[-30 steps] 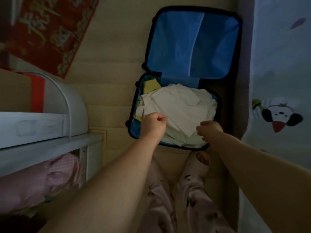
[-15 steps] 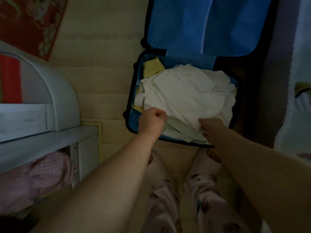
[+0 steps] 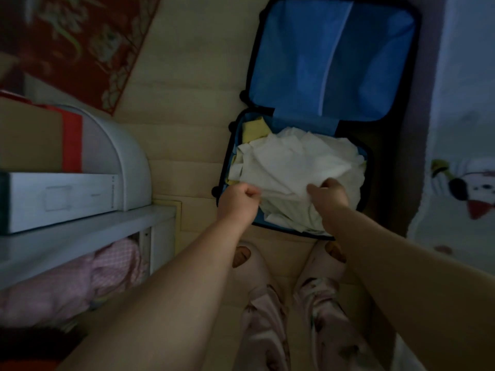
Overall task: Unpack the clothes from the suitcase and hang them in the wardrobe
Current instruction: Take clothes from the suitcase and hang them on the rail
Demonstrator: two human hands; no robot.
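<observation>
An open suitcase point(image 3: 332, 60) with a blue lining lies on the pale wooden floor ahead of me. Its near half holds a crumpled white garment point(image 3: 297, 167) on top and a yellow garment point(image 3: 254, 128) at the far left corner. My left hand point(image 3: 238, 200) is a fist gripping the white garment's near left edge. My right hand point(image 3: 330, 192) grips the same white cloth nearer its middle, bunching it up. Both hands sit over the suitcase's near edge.
A white shelf unit point(image 3: 80, 228) stands at my left with a white box point(image 3: 61, 199), a cardboard box point(image 3: 32, 135) and pink checked fabric point(image 3: 80, 279) below. A red patterned rug point(image 3: 80, 38) lies far left. A bed with a cartoon sheet point(image 3: 460, 183) borders the right.
My right hand has moved up and left into the white garment, which is now bunched higher. My left hand keeps its grip. The camera has shifted.
</observation>
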